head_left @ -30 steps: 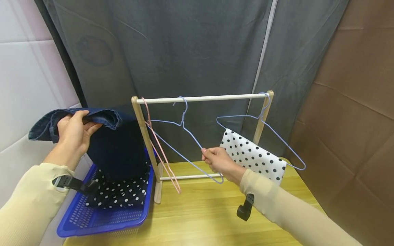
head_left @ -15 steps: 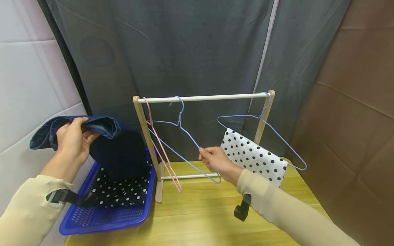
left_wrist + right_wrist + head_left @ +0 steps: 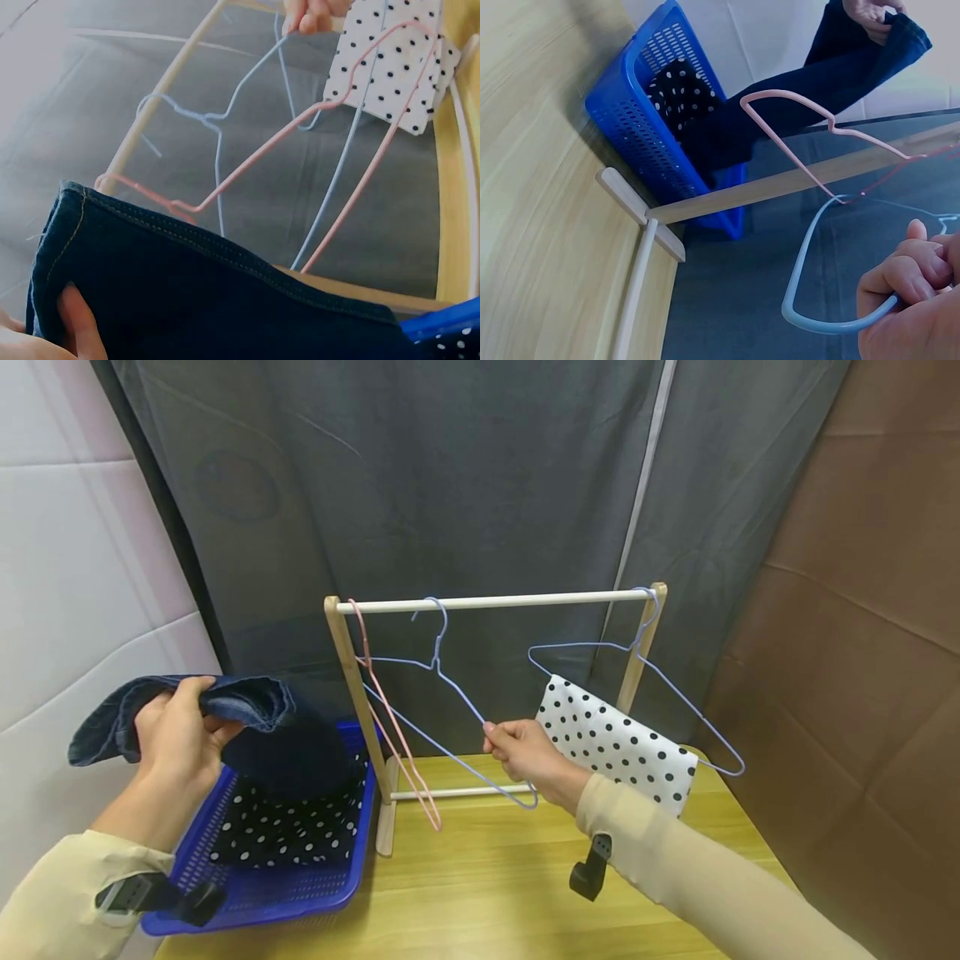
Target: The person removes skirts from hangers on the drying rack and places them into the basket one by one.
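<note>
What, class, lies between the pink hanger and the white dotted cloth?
In the head view, much of the left blue hanger lies there, pinched by the right hand.

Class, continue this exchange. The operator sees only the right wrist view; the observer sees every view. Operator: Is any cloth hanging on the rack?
Observer: Yes, a white cloth with black dots is draped over the far-right hanger.
Operator: Is the blue hanger in the right hand hooked on anything?
Observer: Yes, over the white top rail.
Operator: And the pink hanger?
Observer: It hooks over the same rail, at the left end, beside the wooden post.
</note>
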Action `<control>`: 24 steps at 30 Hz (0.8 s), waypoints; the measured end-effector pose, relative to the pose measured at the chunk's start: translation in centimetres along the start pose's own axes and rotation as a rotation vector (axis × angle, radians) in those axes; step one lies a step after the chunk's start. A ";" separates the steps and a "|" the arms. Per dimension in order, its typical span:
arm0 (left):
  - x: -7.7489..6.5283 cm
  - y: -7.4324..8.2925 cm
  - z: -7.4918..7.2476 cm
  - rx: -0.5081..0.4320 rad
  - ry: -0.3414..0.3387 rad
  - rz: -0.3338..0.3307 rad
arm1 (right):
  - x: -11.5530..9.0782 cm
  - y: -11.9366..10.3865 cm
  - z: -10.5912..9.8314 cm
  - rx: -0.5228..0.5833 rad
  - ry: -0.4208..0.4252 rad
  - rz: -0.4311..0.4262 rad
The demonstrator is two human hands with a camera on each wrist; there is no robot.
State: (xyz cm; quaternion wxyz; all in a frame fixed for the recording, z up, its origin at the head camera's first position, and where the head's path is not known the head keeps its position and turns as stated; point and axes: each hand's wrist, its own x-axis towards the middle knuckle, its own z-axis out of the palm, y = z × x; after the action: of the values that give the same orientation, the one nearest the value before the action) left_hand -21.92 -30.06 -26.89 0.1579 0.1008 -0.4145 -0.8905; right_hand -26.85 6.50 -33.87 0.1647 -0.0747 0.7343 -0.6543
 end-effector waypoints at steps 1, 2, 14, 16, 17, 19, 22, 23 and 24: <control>-0.2 -0.1 -0.1 0.010 0.003 0.000 | 0.0 0.0 0.0 -0.001 0.002 0.002; -0.5 -0.3 -0.3 0.022 0.008 -0.003 | 0.0 0.0 0.0 -0.002 0.004 0.003; -2.1 -2.6 -3.0 0.288 0.122 -0.164 | -0.1 0.0 -0.1 -0.018 0.009 0.001; -2.0 -3.0 -3.2 0.321 0.147 -0.187 | -0.1 0.0 0.0 -0.018 0.013 0.004; -1.9 -3.2 -3.2 0.337 0.158 -0.193 | -0.1 0.0 0.0 -0.017 0.016 0.006; -1.6 -3.6 -3.1 0.360 0.183 -0.201 | -0.2 0.1 0.0 -0.015 0.021 0.010; -1.2 -4.2 -2.9 0.399 0.225 -0.202 | -0.2 0.1 0.1 -0.010 0.023 0.012; -1.1 -4.4 -2.9 0.411 0.233 -0.201 | -0.1 0.1 0.2 -0.009 0.022 0.012; -0.9 -4.6 -2.8 0.419 0.241 -0.200 | -0.1 0.1 0.2 -0.009 0.021 0.012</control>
State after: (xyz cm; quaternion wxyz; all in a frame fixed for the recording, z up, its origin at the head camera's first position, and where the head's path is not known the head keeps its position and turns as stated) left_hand -21.08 -28.97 -32.16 0.0930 0.2772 -0.5559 -0.7781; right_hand -26.65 6.38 -33.94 0.1603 -0.0643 0.7393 -0.6509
